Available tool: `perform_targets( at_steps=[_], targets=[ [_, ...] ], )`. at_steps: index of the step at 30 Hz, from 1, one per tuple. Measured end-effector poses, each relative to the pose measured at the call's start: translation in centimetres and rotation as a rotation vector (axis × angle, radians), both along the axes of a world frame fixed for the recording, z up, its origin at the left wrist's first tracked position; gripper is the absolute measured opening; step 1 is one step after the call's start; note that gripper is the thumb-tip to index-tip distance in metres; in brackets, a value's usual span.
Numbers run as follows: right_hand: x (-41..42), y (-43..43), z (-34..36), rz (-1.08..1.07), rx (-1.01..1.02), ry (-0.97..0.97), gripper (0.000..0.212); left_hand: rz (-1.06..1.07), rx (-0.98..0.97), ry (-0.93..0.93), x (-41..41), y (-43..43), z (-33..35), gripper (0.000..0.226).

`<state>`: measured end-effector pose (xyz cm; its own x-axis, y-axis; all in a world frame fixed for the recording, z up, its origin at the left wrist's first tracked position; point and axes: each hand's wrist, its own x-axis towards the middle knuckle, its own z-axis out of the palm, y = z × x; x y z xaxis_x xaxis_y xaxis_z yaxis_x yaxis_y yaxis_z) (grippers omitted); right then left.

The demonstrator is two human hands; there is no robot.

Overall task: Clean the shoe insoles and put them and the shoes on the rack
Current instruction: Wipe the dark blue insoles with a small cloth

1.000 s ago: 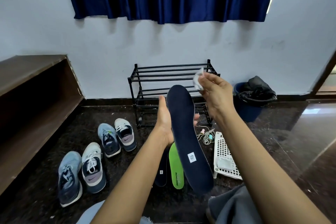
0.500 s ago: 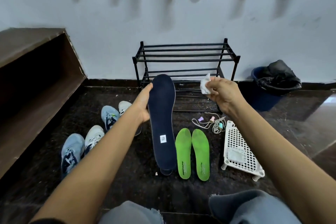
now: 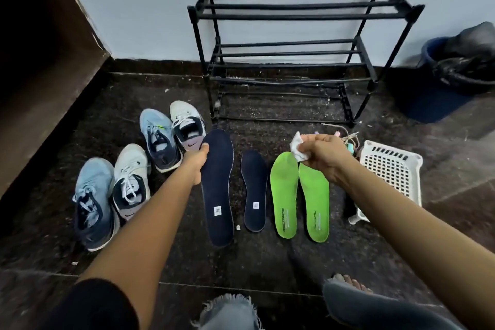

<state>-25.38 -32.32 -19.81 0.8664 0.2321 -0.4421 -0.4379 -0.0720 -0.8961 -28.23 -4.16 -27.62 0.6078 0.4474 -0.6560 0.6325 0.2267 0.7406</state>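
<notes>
Head view, person facing the wall.

Left arm: stretched straight forward and down, forearm bare, dark sleeve at the upper arm. Left grip (image 3: 197, 162) grasps the held navy insole (image 3: 217, 187) by its left edge near the toe, thumb on the upper face, other fingers hidden behind it. The insole runs lengthwise away from the person, toe toward the rack (image 3: 292, 45), white label near the heel. It looks larger than its twin. I cannot tell whether the heel touches the floor (image 3: 267, 262).

Right arm: extended forward, wrist bent a little downward. Right grip (image 3: 325, 158) is clenched round a crumpled white wipe (image 3: 298, 146), which sticks out past the thumb side. The grip hangs over the toe ends of the green insoles (image 3: 284, 195), apart from them.

Positions:
- Second navy insole (image 3: 254, 190) lies flat on the floor between the held one and the green pair.
- Green insoles lie side by side, touching along their inner edges.
- Near shoes (image 3: 92, 203), one blue and one white, and far shoes (image 3: 159, 139), likewise, sit on the floor left of the left arm.
- Rack is black and stands against the wall, beyond the insoles.
- White basket (image 3: 391, 169) lies tilted right of the green pair, with a tangle of cords (image 3: 348, 139) just beside it.
- Blue bin (image 3: 455, 69) with a black bag stands at far right.
</notes>
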Motion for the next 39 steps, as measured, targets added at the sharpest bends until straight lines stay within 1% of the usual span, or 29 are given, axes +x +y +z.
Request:
perform_targets(
  at_steps=[4,7,12,17,21,24,27,29,33,36,39],
  targets=[
    [0.3,0.6,-3.7,0.015,0.01,0.071,0.021,-0.094,0.148,0.095,0.8,0.9,-5.0,0.047],
    [0.3,1.0,-6.1,0.014,-0.019,0.111,0.019,-0.193,0.199,0.166,1.8,1.3,-8.2,0.052],
    [0.3,1.2,-9.3,-0.023,-0.056,0.185,0.019,-0.276,0.283,0.167,3.8,1.8,-10.7,0.051],
    [0.3,0.6,-10.9,-0.033,-0.105,0.226,0.018,-0.298,0.406,0.169,5.4,1.4,-12.0,0.038],
    [0.7,0.2,-11.4,-0.061,-0.145,0.235,0.016,-0.265,0.464,0.23,5.9,1.2,-13.5,0.038],
    [0.7,-0.1,-11.7,-0.061,-0.163,0.233,0.017,-0.233,0.473,0.238,5.9,0.8,-14.5,0.034],
    [0.7,-0.5,-11.8,-0.056,-0.174,0.236,0.018,-0.231,0.531,0.243,5.5,0.2,-15.0,0.033],
    [0.7,-0.8,-11.8,-0.053,-0.184,0.235,0.018,-0.247,0.576,0.228,5.5,-0.3,-14.8,0.038],
    [0.7,-1.6,-11.7,-0.079,-0.187,0.239,0.018,-0.352,0.657,0.238,5.8,-1.6,-14.4,0.066],
    [0.7,-2.5,-11.2,-0.114,-0.176,0.238,0.019,-0.445,0.71,0.313,6.5,-2.9,-13.3,0.081],
    [0.9,-3.6,-10.6,-0.138,-0.158,0.237,0.019,-0.524,0.703,0.413,6.8,-3.8,-12.3,0.088]
  ],
)
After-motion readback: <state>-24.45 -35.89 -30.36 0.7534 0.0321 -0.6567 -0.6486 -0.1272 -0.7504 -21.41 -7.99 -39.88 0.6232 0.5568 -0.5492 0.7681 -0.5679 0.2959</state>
